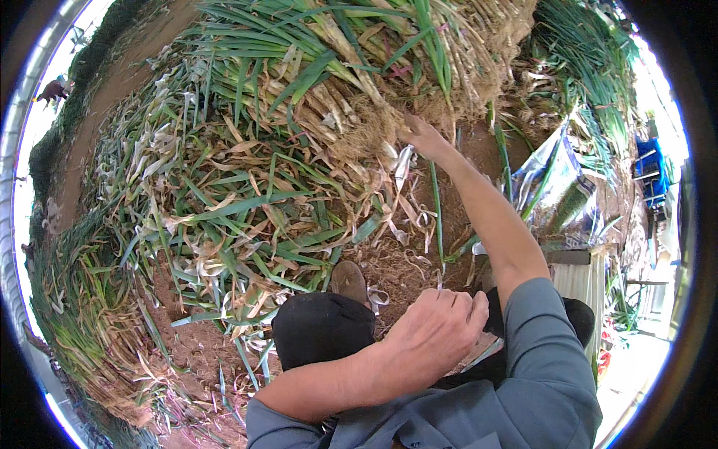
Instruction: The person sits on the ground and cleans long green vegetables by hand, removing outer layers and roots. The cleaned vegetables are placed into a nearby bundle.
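My right hand [419,134] reaches forward to the root end of a green onion stalk [367,84] at the pile's edge; its fingers are partly hidden, and whether they have closed on it is unclear. My left hand [443,322] is bent across in front of my chest, back of the hand up, its fingers curled; whether anything is in it cannot be seen. Beyond my right hand lies a large heap of green onions [460,62] with soil-coloured roots and long green leaves. Stripped leaves and pale skins [247,207] cover the ground left of it.
More green onions lie in bundles at the lower left [106,337] and upper right [589,73]. A printed plastic sack [561,185] and a wooden stool or board [569,257] are at my right. A blue crate [650,171] stands farther right. One shoe [349,280] shows on the soil.
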The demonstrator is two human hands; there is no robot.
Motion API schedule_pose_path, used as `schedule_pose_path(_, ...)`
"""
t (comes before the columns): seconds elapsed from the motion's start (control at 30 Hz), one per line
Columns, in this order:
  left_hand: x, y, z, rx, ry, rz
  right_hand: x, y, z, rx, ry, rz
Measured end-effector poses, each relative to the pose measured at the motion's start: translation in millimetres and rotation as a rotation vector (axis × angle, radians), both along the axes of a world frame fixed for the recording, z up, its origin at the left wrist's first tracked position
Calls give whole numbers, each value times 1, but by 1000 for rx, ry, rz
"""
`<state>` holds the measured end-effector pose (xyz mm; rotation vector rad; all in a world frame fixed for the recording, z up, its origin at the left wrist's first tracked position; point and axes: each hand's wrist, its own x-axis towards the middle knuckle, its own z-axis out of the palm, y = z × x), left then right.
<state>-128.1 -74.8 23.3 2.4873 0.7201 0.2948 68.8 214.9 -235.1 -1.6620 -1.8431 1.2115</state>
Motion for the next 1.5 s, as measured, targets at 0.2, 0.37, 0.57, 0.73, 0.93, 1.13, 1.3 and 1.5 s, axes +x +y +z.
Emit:
schedule_pose_path(0.2,-7,22,-8,-60,-56,94,-95,35,3,-62,-90,-178)
schedule_pose_path(0.37,-2,38,-9,-53,-79,109,-111,47,7,-72,-288,-238)
schedule_pose_path(0.57,-3,42,-12,-76,-146,103,-111,54,30,-249,-161,-137)
schedule_pose_path(0.73,-8,36,-15,-71,-191,169,-108,10,19,-46,-31,-54)
schedule_pose_path(0.93,-14,42,-26,56,-437,481,-84,-100,17,-83,231,128)
schedule_pose_path(1.13,-6,48,-23,-52,-455,565,-18,-142,-16,-319,789,-454)
schedule_pose_path(1.3,-4,56,-24,-116,-750,737,-14,-107,57,-152,767,-292)
schedule_pose_path(1.5,-48,119,-35,-740,-1155,1186,-74,-183,243,-56,585,-379)
